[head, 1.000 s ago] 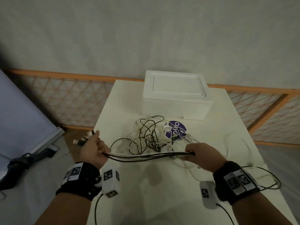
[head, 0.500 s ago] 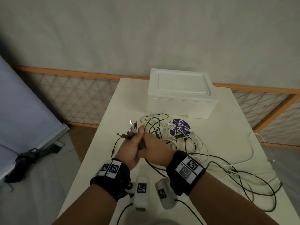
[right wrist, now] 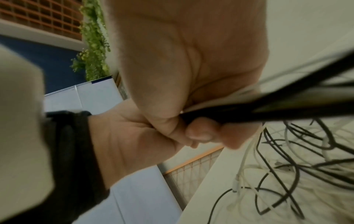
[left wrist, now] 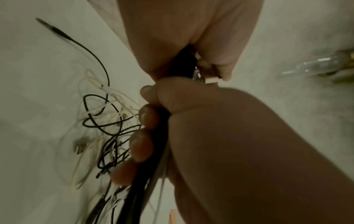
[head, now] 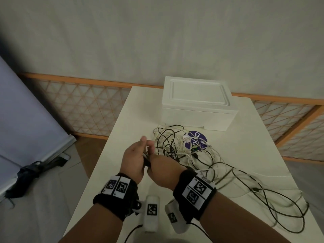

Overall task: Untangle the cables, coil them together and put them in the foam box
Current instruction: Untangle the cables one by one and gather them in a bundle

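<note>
Left hand [head: 134,159] and right hand [head: 162,168] both clenched on cable bundle [left wrist: 180,63]. Limp, light, snag-prone; best gripped near plug ends.

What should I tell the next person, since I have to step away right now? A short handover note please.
Left hand: curled round the gathered cable bundle, plug ends poking out past its grip.
Right hand: also grips the same bundle, right beside the left hand.
Cables: most lie in a loose black and white tangle on the table, over a purple disc; long loops trail toward the near right edge.
Foam box: at the far end of the table, lid on, nothing in it yet as far as can be seen.
Done: several ends gathered.
Left: finish untangling, coil, open box, put coil in.
</note>
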